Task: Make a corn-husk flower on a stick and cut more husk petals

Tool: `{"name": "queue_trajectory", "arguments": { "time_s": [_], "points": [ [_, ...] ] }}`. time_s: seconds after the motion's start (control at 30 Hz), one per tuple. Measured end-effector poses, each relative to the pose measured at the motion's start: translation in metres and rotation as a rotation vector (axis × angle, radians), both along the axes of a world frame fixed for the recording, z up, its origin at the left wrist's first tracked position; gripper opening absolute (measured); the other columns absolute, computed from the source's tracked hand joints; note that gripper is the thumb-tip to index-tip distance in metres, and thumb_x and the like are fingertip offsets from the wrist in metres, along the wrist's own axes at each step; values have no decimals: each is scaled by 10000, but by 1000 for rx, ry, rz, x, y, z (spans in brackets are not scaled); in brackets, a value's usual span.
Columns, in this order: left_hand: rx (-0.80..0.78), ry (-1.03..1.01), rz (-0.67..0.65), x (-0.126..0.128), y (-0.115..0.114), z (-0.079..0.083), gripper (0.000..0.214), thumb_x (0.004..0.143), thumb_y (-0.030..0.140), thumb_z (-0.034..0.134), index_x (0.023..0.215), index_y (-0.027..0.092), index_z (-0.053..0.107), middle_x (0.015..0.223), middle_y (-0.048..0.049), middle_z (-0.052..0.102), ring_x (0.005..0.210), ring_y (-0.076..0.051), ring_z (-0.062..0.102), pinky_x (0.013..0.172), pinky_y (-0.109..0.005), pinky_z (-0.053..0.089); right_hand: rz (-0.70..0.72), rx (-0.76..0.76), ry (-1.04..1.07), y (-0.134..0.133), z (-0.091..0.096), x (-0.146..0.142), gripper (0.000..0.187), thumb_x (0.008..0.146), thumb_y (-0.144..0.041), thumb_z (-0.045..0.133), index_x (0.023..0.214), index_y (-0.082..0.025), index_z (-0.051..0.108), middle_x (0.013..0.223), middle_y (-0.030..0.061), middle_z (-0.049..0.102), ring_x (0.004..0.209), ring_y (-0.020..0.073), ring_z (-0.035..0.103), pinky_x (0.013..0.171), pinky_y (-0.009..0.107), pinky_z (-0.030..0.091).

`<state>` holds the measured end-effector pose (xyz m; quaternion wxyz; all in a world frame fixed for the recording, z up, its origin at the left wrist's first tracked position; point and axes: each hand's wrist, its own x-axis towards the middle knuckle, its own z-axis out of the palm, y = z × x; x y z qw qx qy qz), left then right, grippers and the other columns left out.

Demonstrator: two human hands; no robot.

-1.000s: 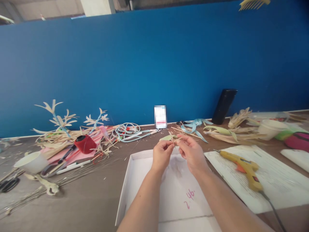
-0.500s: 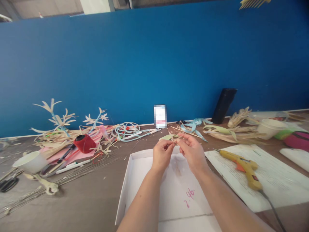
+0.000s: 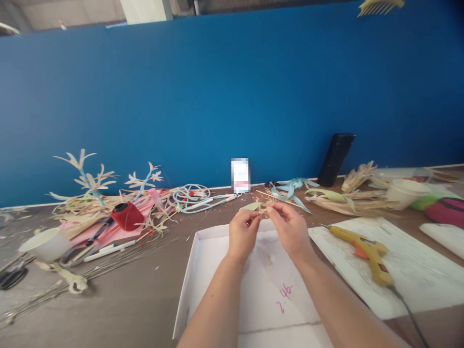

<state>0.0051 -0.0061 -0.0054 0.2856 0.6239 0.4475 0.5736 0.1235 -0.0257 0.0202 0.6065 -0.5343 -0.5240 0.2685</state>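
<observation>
My left hand (image 3: 242, 233) and my right hand (image 3: 290, 228) meet above the far edge of a shallow white box lid (image 3: 203, 270). Both pinch a small straw-coloured piece of dried husk (image 3: 261, 208) between thumb and fingertips. The piece is thin and partly hidden by my fingers. Pink handwriting (image 3: 284, 295) marks the lid's floor beneath my wrists.
A yellow glue gun (image 3: 366, 251) lies on printed paper (image 3: 409, 270) to the right. At the left lie a red thread spool (image 3: 125, 215), a white cup (image 3: 45, 242), scissors, wires and husk flowers (image 3: 87, 179). Behind: a coiled cable (image 3: 192, 197), blue ribbon (image 3: 292, 187), a black object (image 3: 335, 159), and the blue wall.
My fingers have shifted slightly on the husk piece, and both hands have drifted a little away from me. Nothing else has moved.
</observation>
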Motion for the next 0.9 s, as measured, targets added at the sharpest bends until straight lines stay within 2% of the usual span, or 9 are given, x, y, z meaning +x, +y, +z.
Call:
{"name": "queue_trajectory", "arguments": {
  "time_s": [0.17,0.33,0.4,0.5,0.57,0.63,0.73,0.83,0.9],
  "points": [
    [-150,-209,-44,-3,2,2,156,721,316,633,740,170,684,782,-29,641,728,-124,545,686,-237,412,99,-74,23,2,-2,-1,340,759,-436,563,961,-179,653,888,59,682,650,150,590,596,271,463],
    [-275,-354,-115,-5,4,3,254,671,388,673,776,157,692,708,-20,634,605,-97,499,616,-233,403,175,-119,-90,3,-6,-1,318,745,-388,563,976,-201,677,870,48,675,580,134,560,584,291,478],
    [-283,-380,-128,-5,4,3,269,659,395,684,777,154,694,697,-19,632,586,-91,489,603,-230,399,146,-95,-136,3,-7,-2,309,740,-363,566,991,-220,676,954,50,655,597,131,565,621,305,487],
    [-276,-378,-128,-4,4,3,269,656,397,687,770,154,696,706,-22,638,596,-93,498,610,-229,400,24,-36,-185,2,-7,-2,346,727,-329,576,1054,-242,650,1084,63,588,573,106,544,644,308,484],
    [-274,-354,-108,-3,4,2,254,665,392,678,759,156,693,712,-21,642,615,-98,512,628,-230,403,-77,-8,-198,1,-6,-1,369,724,-330,577,1078,-239,634,1079,68,575,563,102,527,645,307,476],
    [-276,-326,-75,-2,5,2,237,671,384,670,736,157,684,713,-19,646,638,-105,525,646,-233,406,-123,-14,-190,2,-5,0,343,731,-343,568,1042,-220,644,977,59,606,580,119,529,644,306,467],
    [-276,-288,-31,-2,4,2,223,669,371,668,720,154,675,725,-25,655,683,-125,548,663,-238,411,-72,-60,-178,5,-6,3,274,745,-354,548,931,-199,675,825,40,648,633,153,555,663,308,458],
    [-265,-264,-24,-3,3,3,219,671,362,665,729,152,680,744,-37,665,719,-144,565,680,-249,418,18,-77,-163,7,-8,4,271,749,-362,544,908,-199,691,871,46,676,687,168,578,697,318,461],
    [-255,-263,-41,-3,2,3,216,676,356,662,744,153,689,769,-44,671,745,-152,572,702,-257,424,106,-103,-131,7,-9,3,308,757,-381,537,957,-204,689,876,46,681,648,159,580,654,309,468]
  ]
}}
